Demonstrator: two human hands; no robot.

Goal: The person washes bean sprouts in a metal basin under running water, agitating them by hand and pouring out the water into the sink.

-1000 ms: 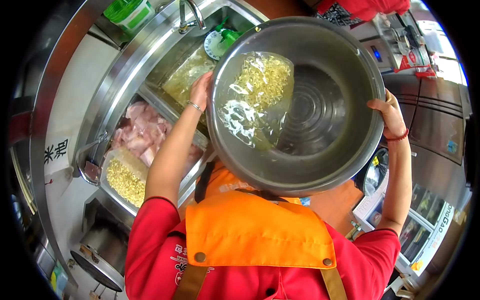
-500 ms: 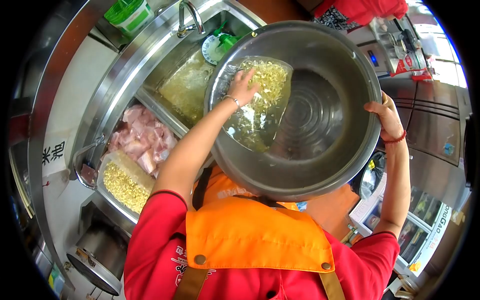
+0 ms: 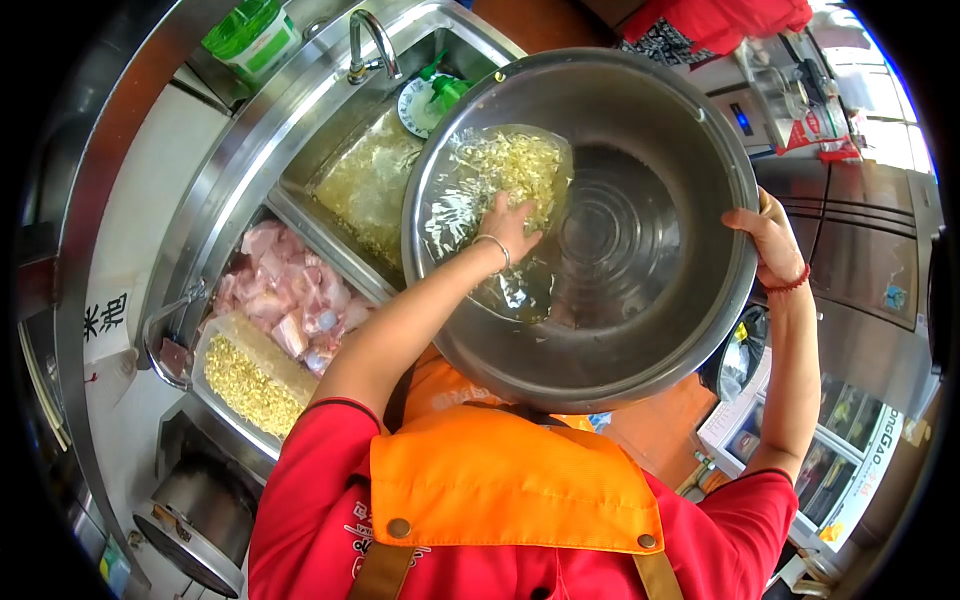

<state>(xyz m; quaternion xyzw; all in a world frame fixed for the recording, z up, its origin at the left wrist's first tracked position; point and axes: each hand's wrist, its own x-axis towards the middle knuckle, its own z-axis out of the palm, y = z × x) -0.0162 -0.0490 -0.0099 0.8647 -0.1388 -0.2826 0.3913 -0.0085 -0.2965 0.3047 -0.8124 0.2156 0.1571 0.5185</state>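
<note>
A large, tilted metal basin (image 3: 640,330) is in front of my body, its left side over the sink. Water and many small pale-yellow pieces (image 3: 520,165), perhaps bean sprouts, have pooled on its left side. My left hand (image 3: 512,228) is down at these pieces with fingers apart, and the fingertips touch the water at the lower edge of the heap. I cannot see anything held in it. My right hand (image 3: 768,240) is closed round the basin's right rim, thumb on the inside.
The left sink bay (image 3: 360,170) holds cloudy water with a plate (image 3: 424,106) and a green bottle (image 3: 450,92) under a faucet (image 3: 372,45). Pink raw meat (image 3: 285,285) fills the nearer bay, beside a clear tub (image 3: 245,380) of yellow pieces. A pot (image 3: 205,510) stands lower left.
My left hand has moved down and to the right through the water, and the yellow pieces have spread left. The basin has shifted slightly left and down; my right hand keeps its grip.
</note>
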